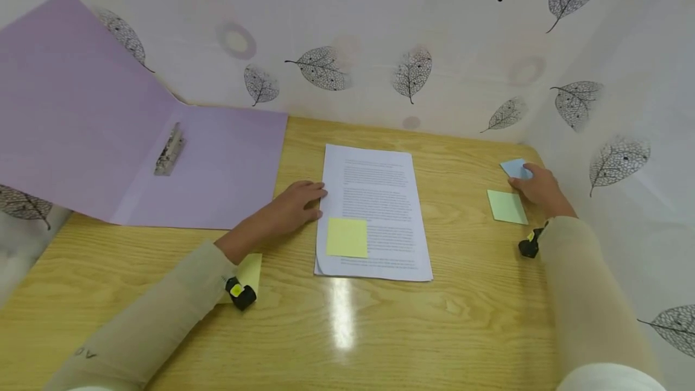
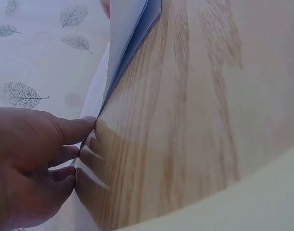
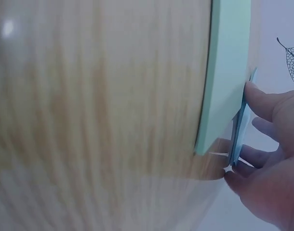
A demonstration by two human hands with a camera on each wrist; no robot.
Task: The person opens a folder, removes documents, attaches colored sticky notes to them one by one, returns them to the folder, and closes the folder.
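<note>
My left hand lies at the left edge of a stack of printed sheets, its fingertips touching that edge. The left wrist view has the thumb and fingers of this hand along the paper's side, close to the tabletop. A yellow sticky note sits on the lower left of the top sheet. At the far right my right hand pinches a light blue sticky note pad between thumb and fingers. A pale green sticky note pad lies just nearer me, beside that hand.
On the left an open purple folder with a metal clip leans its cover on the wall. Another yellow sticky note pad is partly hidden beneath my left wrist. Leaf-patterned cloth walls border the wooden table behind and at right.
</note>
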